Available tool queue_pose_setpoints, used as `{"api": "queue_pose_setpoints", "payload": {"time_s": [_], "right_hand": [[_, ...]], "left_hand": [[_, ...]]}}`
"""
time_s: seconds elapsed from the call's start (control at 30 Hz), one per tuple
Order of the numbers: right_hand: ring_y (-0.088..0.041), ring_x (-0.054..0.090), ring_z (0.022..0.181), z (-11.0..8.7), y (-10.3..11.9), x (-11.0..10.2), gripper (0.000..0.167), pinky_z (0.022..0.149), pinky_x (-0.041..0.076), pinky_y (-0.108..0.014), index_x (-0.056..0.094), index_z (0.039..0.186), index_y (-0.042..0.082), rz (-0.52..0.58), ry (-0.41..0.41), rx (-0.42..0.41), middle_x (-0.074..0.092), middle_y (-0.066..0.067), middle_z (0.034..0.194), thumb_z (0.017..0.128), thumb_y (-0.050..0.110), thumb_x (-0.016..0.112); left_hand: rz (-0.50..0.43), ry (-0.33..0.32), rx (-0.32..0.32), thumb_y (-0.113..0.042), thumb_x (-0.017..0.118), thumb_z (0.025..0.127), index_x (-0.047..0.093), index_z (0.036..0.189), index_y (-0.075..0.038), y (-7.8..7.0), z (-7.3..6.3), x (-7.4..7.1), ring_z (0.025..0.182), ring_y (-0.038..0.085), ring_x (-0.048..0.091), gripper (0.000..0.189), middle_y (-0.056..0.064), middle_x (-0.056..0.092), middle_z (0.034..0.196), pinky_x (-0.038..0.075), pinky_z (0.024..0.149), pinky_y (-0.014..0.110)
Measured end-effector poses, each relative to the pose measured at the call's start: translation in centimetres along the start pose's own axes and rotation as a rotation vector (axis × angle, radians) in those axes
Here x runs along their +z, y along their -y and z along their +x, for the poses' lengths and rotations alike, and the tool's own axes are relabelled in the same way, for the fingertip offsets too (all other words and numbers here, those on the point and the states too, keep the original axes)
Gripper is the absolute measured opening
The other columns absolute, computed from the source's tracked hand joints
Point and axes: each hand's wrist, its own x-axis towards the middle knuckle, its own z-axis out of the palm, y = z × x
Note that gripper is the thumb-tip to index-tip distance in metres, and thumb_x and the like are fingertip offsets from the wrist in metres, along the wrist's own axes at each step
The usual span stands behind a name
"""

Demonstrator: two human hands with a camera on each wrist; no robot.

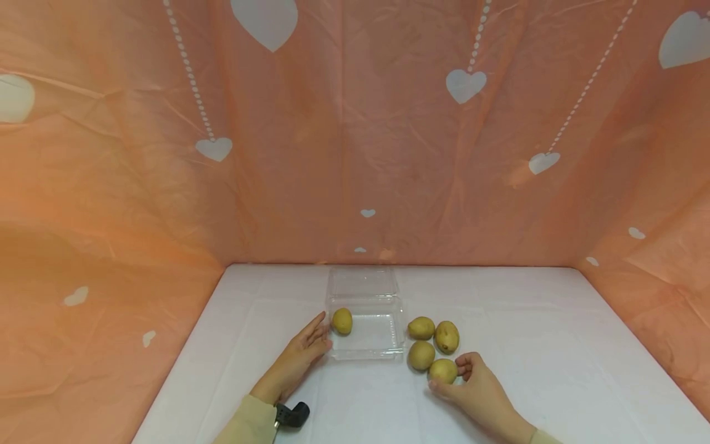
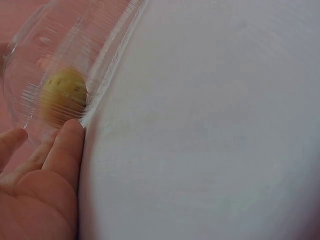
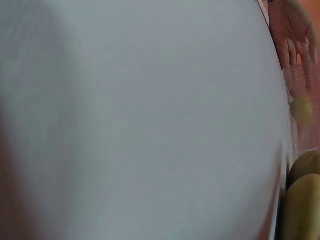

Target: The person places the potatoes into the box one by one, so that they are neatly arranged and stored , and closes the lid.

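A clear plastic clamshell box stands on the white table with its lid folded back. One yellow-brown potato lies inside at the left; the left wrist view shows this potato through the ribbed wall. My left hand has its fingers extended, with the fingertips right at the box's left side. To the right of the box, my right hand pinches the nearest potato between thumb and fingers. Three more potatoes, including one at the far right, sit close beside it.
The white table extends to both sides of the box and potatoes. An orange cloth with white hearts hangs behind and around it. A black device is strapped at my left wrist, near the beige sleeve.
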Motion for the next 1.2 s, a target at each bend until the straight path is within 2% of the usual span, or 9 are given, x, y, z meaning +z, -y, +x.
{"api": "queue_pose_setpoints", "payload": {"time_s": [0.37, 0.63, 0.83, 0.93, 1.03, 1.2], "right_hand": [[-0.015, 0.05, 0.076, 0.0, -0.3, 0.6, 0.064, 0.065, 0.044, -0.024, 0.052, 0.102, -0.001, 0.028, -0.036, -0.029, 0.059, -0.005, 0.089, 0.068, 0.041, 0.087], [-0.015, 0.053, 0.083, -0.2, -0.5, 0.2, 0.062, 0.072, 0.046, -0.029, 0.055, 0.105, 0.0, 0.0, -0.03, -0.019, 0.06, -0.005, 0.093, 0.07, 0.041, 0.085], [-0.017, 0.053, 0.085, 0.1, -0.2, -1.1, 0.06, 0.072, 0.046, -0.029, 0.054, 0.11, -0.001, 0.011, 0.003, -0.014, 0.059, -0.006, 0.096, 0.072, 0.035, 0.084], [-0.017, 0.055, 0.086, 0.6, 0.2, -1.8, 0.06, 0.073, 0.048, -0.03, 0.053, 0.112, 0.0, 0.015, -0.011, -0.033, 0.06, -0.007, 0.098, 0.072, 0.033, 0.084], [-0.018, 0.056, 0.089, 1.1, 1.0, -2.4, 0.06, 0.076, 0.048, -0.032, 0.054, 0.115, 0.0, 0.015, -0.046, -0.085, 0.06, -0.008, 0.099, 0.074, 0.032, 0.083], [-0.019, 0.055, 0.091, 2.5, 3.0, -2.8, 0.058, 0.078, 0.046, -0.038, 0.056, 0.116, 0.0, 0.03, -0.102, -0.245, 0.061, -0.006, 0.097, 0.077, 0.033, 0.082]], "left_hand": [[-0.009, -0.005, -0.004, -0.018, 0.061, 0.096, 0.017, 0.156, -0.013, -0.1, -0.1, 0.5, 0.143, 0.037, 0.018, 0.075, 0.026, 0.02, 0.155, 0.023, 0.113, 0.049], [0.002, -0.008, -0.009, -0.02, 0.061, 0.095, 0.018, 0.156, -0.013, 0.1, 0.0, 0.6, 0.143, 0.036, 0.019, 0.075, 0.025, 0.023, 0.154, 0.023, 0.113, 0.049], [-0.01, -0.004, 0.004, -0.018, 0.06, 0.096, 0.019, 0.155, -0.012, 0.0, 0.1, 0.5, 0.142, 0.037, 0.02, 0.072, 0.024, 0.025, 0.154, 0.023, 0.113, 0.05], [-0.01, -0.011, 0.002, -0.017, 0.059, 0.096, 0.02, 0.155, -0.012, 0.0, 0.1, 0.5, 0.142, 0.036, 0.021, 0.071, 0.023, 0.027, 0.154, 0.023, 0.113, 0.05], [-0.004, -0.016, 0.001, -0.018, 0.059, 0.097, 0.021, 0.155, -0.013, 0.1, 0.0, 0.3, 0.142, 0.035, 0.021, 0.07, 0.022, 0.028, 0.153, 0.023, 0.113, 0.049], [0.008, -0.021, 0.002, -0.021, 0.06, 0.097, 0.022, 0.155, -0.015, 0.2, 0.0, 0.1, 0.142, 0.034, 0.023, 0.07, 0.021, 0.029, 0.153, 0.023, 0.113, 0.048]]}}
